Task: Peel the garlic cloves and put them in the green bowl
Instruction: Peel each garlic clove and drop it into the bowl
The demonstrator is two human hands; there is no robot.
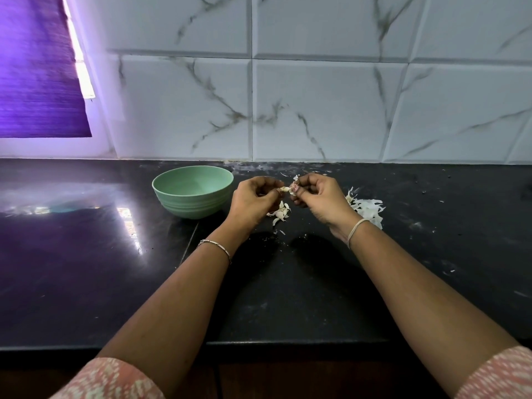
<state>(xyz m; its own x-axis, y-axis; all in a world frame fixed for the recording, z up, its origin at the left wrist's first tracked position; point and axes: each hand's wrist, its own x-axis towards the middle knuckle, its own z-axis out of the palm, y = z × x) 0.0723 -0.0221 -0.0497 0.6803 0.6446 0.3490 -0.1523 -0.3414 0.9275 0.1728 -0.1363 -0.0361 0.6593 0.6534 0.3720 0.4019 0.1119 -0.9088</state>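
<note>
A small garlic clove (285,189) is held above the black counter between both hands. My left hand (253,201) pinches its left end with thumb and fingers curled. My right hand (318,197) pinches the other end, where a bit of papery skin (294,185) sticks out. Under the hands lie several garlic cloves (280,213) in a small cluster on the counter. The green bowl (193,194) stands just left of my left hand; what I see of its inside holds nothing.
A heap of white garlic skins (365,210) lies right of my right hand. The black counter (288,283) carries scattered skin flakes. A marbled tile wall (316,105) rises behind, and a purple blind (37,67) hangs at the far left.
</note>
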